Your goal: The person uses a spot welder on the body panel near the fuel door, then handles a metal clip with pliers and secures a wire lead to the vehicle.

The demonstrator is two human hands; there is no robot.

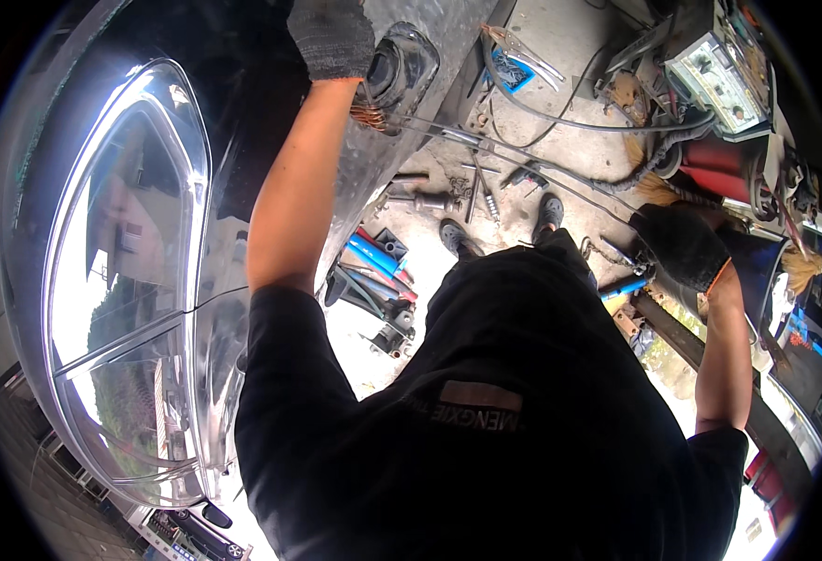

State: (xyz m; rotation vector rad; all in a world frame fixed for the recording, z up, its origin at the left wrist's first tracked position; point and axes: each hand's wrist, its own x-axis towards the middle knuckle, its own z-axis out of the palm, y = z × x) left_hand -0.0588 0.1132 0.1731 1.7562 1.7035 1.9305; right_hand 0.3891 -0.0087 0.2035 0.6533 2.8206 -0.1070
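My left hand (329, 39), in a dark grey knit glove, is at the dark car body panel (448, 42), beside a recessed opening (403, 67). Its fingers are hidden by the back of the glove. Just below that wrist, a copper-coloured toothed piece (370, 115) sits against the panel. A long thin rod (532, 161) slants from near this piece down to the right. At its other end my right hand (684, 247), in a black glove with an orange cuff, is closed round it, as far as the dark glove shows.
Car windows (135, 243) fill the left side. On the concrete floor lie a blue tray of small parts (509, 73), metal tools (481, 192) and blue and red cylinders (373, 254). A thick cable (616, 124) loops to a lit machine (724, 84) at the right.
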